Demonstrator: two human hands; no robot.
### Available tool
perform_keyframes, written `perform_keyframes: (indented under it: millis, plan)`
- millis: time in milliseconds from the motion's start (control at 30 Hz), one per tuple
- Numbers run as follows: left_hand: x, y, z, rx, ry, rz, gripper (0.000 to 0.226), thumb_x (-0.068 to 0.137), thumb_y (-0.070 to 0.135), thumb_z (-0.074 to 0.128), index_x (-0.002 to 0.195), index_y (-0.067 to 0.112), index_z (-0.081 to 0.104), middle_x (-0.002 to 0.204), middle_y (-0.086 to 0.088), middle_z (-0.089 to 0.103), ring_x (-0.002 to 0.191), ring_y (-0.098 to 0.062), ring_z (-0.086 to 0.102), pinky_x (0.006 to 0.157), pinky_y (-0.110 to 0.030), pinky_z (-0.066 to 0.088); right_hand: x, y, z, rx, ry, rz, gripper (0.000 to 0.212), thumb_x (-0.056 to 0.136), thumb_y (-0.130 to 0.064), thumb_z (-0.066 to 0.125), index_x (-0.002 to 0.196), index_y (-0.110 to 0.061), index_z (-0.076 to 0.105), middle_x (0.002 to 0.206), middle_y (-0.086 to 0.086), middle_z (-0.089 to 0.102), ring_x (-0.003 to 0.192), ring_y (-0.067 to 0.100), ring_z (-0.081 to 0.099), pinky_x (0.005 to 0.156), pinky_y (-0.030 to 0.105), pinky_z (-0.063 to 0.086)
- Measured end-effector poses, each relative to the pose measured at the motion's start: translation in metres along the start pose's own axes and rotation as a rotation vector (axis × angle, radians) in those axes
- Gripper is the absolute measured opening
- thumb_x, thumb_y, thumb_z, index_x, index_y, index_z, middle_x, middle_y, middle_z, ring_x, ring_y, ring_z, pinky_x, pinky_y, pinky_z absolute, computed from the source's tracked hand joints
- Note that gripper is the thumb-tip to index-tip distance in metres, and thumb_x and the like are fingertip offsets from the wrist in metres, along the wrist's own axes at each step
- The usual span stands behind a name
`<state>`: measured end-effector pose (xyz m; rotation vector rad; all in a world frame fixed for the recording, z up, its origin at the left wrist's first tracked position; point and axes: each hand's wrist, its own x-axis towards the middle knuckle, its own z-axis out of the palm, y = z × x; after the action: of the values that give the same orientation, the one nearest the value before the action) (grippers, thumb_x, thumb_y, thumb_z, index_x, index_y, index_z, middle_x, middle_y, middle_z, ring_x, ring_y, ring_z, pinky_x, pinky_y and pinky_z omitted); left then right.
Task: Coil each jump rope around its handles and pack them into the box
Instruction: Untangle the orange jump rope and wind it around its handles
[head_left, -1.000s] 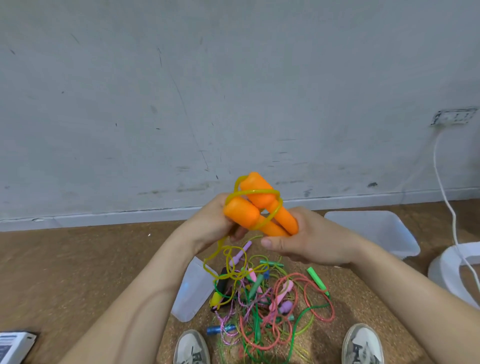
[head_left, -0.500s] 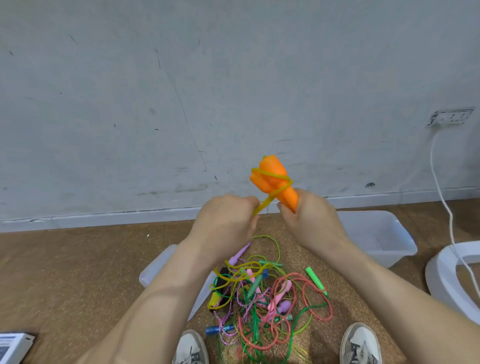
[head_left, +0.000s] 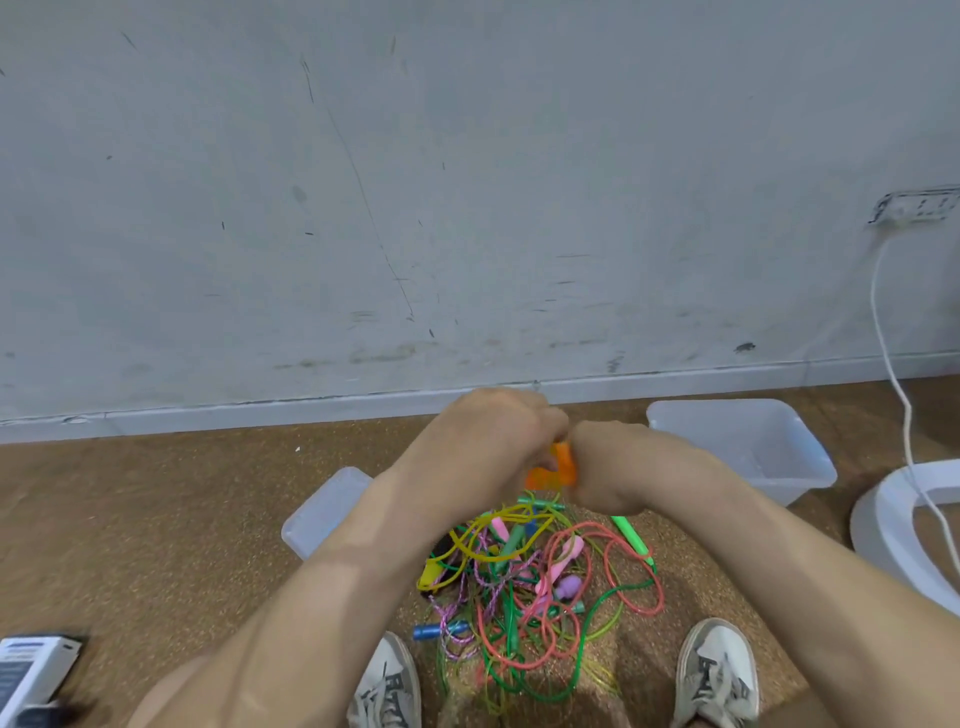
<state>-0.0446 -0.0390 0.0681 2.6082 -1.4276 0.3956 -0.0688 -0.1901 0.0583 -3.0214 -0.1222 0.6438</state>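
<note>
Left hand (head_left: 488, 439) and right hand (head_left: 618, 470) curl tightly together around the orange jump rope handles (head_left: 558, 467).
I hold them close above the tangled rope pile (head_left: 524, 577) on the floor, probably so the coil cannot slip loose; the clear box (head_left: 795, 483) stands near, at my right.

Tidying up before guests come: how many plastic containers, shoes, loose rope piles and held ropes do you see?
Clear plastic containers: 2
Shoes: 2
Tangled rope pile: 1
Orange jump rope, held: 1
Total: 6

Even, soft light, faint shadows; hands (head_left: 540, 457) motion-blurred, wide-angle bending at the edges.
</note>
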Motion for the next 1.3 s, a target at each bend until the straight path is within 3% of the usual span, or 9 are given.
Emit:
perform_keyframes:
  millis: [233, 400, 600, 733, 867, 1000, 1100, 1200, 1300]
  plan:
    - [-0.005, -0.014, -0.009, -0.540, -0.186, -0.189, 0.010, 0.073, 0.033, 0.078, 0.082, 0.030, 0.076, 0.084, 0.008, 0.062, 0.075, -0.005, 0.053, 0.069, -0.024, 0.042, -0.022, 0.007, -0.015, 0.030, -0.312, -0.243, 0.044, 0.086, -0.038, 0.068, 0.058, -0.016, 0.042, 0.041, -0.004, 0.047, 0.040, 0.013, 0.044, 0.047, 0.026, 0.035]
    - [-0.006, -0.016, -0.014, -0.997, -0.484, -0.302, 0.008, 0.076, 0.020, 0.078, 0.074, 0.027, 0.075, 0.079, -0.017, 0.070, 0.070, -0.033, 0.060, 0.066, -0.039, 0.051, -0.026, 0.007, -0.009, 0.131, -0.512, -0.390, 0.036, 0.083, -0.041, 0.071, 0.064, -0.015, 0.056, 0.060, 0.003, 0.051, 0.059, 0.022, 0.045, 0.061, 0.034, 0.040]
    - [-0.008, -0.017, -0.004, -1.409, -0.604, -0.345, 0.032, 0.057, 0.045, 0.085, 0.069, 0.019, 0.071, 0.065, 0.004, 0.064, 0.059, -0.009, 0.055, 0.056, -0.023, 0.044, -0.036, 0.011, -0.023, 0.422, -0.599, -0.473, 0.035, 0.087, -0.031, 0.071, 0.059, -0.018, 0.054, 0.050, -0.005, 0.048, 0.047, 0.016, 0.042, 0.049, 0.025, 0.037]
    - [-0.004, -0.023, 0.016, -1.579, -0.403, -0.488, 0.049, 0.045, 0.057, 0.088, 0.064, 0.015, 0.073, 0.069, -0.001, 0.068, 0.064, -0.014, 0.061, 0.073, -0.033, 0.048, -0.037, 0.020, -0.031, 0.702, -0.556, -0.490, 0.030, 0.080, -0.031, 0.070, 0.056, -0.021, 0.055, 0.047, -0.008, 0.042, 0.040, 0.008, 0.036, 0.040, 0.018, 0.029]
    - [-0.003, -0.012, 0.013, -1.542, -0.083, -0.475, 0.036, 0.083, 0.035, 0.067, 0.082, 0.000, 0.073, 0.080, -0.009, 0.073, 0.072, -0.015, 0.067, 0.091, -0.041, 0.045, -0.035, 0.019, -0.035, 0.857, -0.371, -0.579, 0.029, 0.085, -0.019, 0.067, 0.059, -0.024, 0.056, 0.045, -0.012, 0.043, 0.038, 0.003, 0.036, 0.039, 0.015, 0.029]
    - [0.018, 0.011, -0.012, -1.525, 0.124, -0.515, 0.050, 0.089, 0.009, 0.051, 0.039, 0.018, 0.056, 0.045, 0.001, 0.060, 0.043, -0.009, 0.058, 0.053, -0.018, 0.048, -0.033, 0.020, -0.042, 0.947, -0.166, -0.541, 0.039, 0.087, -0.015, 0.068, 0.052, -0.030, 0.061, 0.043, -0.011, 0.042, 0.038, 0.006, 0.034, 0.040, 0.020, 0.025]
    - [0.027, 0.007, -0.012, -1.586, 0.234, -0.681, 0.033, 0.092, 0.003, 0.037, 0.064, -0.004, 0.051, 0.050, -0.008, 0.060, 0.043, -0.019, 0.056, 0.042, -0.017, 0.042, -0.031, 0.015, -0.049, 1.031, -0.036, -0.526, 0.021, 0.080, -0.022, 0.076, 0.062, -0.022, 0.065, 0.047, -0.004, 0.042, 0.040, 0.010, 0.033, 0.040, 0.019, 0.024]
    - [0.025, -0.005, -0.010, -1.504, 0.369, -0.738, 0.032, 0.091, 0.008, 0.048, 0.060, 0.014, 0.055, 0.051, -0.008, 0.047, 0.046, -0.018, 0.040, 0.044, -0.021, 0.029, -0.032, 0.009, -0.060, 1.105, 0.032, -0.490, 0.026, 0.084, -0.025, 0.071, 0.089, 0.000, 0.069, 0.047, -0.009, 0.045, 0.042, 0.009, 0.030, 0.041, 0.018, 0.020]
    - [0.024, -0.013, -0.008, -1.293, 0.370, -0.674, 0.034, 0.098, 0.012, 0.048, 0.064, 0.014, 0.056, 0.043, 0.001, 0.042, 0.039, -0.010, 0.033, 0.042, -0.021, 0.027, -0.026, 0.010, -0.072, 1.289, 0.068, -0.384, 0.020, 0.090, -0.023, 0.062, 0.071, -0.016, 0.063, 0.047, -0.006, 0.036, 0.039, 0.007, 0.024, 0.040, 0.016, 0.013]
